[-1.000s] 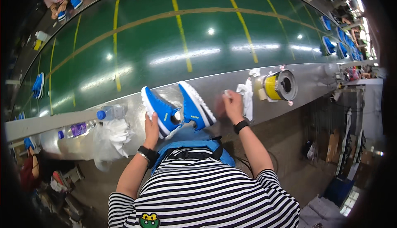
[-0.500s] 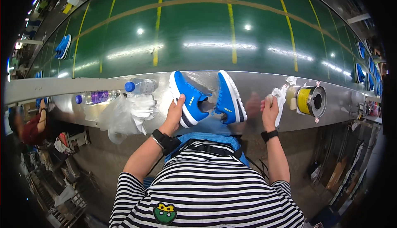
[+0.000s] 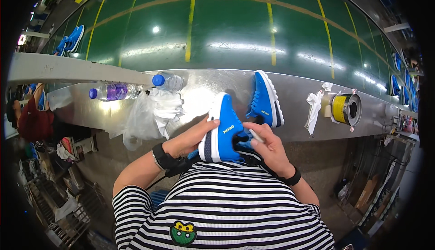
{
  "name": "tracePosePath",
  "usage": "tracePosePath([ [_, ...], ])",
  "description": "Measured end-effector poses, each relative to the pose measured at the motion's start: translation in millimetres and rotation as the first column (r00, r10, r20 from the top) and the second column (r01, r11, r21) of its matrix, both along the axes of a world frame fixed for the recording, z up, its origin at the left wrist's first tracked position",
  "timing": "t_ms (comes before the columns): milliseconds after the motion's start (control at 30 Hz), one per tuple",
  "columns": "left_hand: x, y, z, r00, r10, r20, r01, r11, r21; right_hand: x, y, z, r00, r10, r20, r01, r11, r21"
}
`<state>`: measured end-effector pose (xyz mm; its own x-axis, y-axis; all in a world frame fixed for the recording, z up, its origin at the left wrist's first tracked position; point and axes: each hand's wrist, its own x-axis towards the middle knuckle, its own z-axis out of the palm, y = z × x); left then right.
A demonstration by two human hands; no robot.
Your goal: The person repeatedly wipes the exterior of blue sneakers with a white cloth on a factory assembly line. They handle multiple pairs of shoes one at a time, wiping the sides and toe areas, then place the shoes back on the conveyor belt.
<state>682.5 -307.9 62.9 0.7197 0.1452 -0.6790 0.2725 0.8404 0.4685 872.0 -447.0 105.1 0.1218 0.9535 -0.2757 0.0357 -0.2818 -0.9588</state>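
A blue sneaker (image 3: pixel 224 134) with a white sole is lifted close to my body, toe pointing away from me. My left hand (image 3: pixel 189 137) is closed around its left side, thumb along the sole edge. My right hand (image 3: pixel 270 149) pinches a small pale stick-like piece (image 3: pixel 256 135) beside the shoe's opening; its exact kind is unclear. The fingertips of that hand are at the upper's right side. The matching blue sneaker (image 3: pixel 263 100) lies on the metal ledge (image 3: pixel 294 91), farther off and to the right.
Beyond the ledge runs a green conveyor belt (image 3: pixel 231 28) with yellow lines. On the left are a capped bottle (image 3: pixel 168 82), a purple-labelled bottle (image 3: pixel 117 91), a plastic bag (image 3: pixel 138 121) and a grey bar (image 3: pixel 72 68). A white cloth (image 3: pixel 313 110) and a yellow-labelled can (image 3: pixel 340 108) stand right.
My left hand has lifted one sneaker off the ledge and drawn it toward my body. My right hand has moved left from beside the white cloth to this shoe.
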Motion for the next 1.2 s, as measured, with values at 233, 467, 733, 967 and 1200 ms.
tracePosePath([
  [233, -10, -9, 3, 0.993, -0.03, -0.112, 0.015, 0.991, -0.131, -21, -8, -12, 0.983, -0.075, -0.17, 0.061, 0.995, -0.085],
  [467, -18, -11, -11, 0.985, -0.14, -0.101, 0.129, 0.986, -0.109, -28, -2, -10, 0.93, 0.151, 0.335, -0.211, 0.966, 0.151],
  [733, -6, -16, -6, 0.979, -0.167, -0.113, 0.159, 0.984, -0.081, -35, 7, -12, 0.916, 0.21, 0.341, -0.239, 0.97, 0.044],
  [967, -3, -25, -8, 0.983, -0.149, -0.11, 0.152, 0.988, 0.024, -28, -9, -6, 0.908, 0.313, 0.279, -0.315, 0.948, -0.039],
  [1200, -2, -33, -18, 0.977, -0.152, -0.15, 0.164, 0.984, 0.067, -33, -4, -15, 0.923, 0.202, 0.327, -0.214, 0.977, 0.001],
])
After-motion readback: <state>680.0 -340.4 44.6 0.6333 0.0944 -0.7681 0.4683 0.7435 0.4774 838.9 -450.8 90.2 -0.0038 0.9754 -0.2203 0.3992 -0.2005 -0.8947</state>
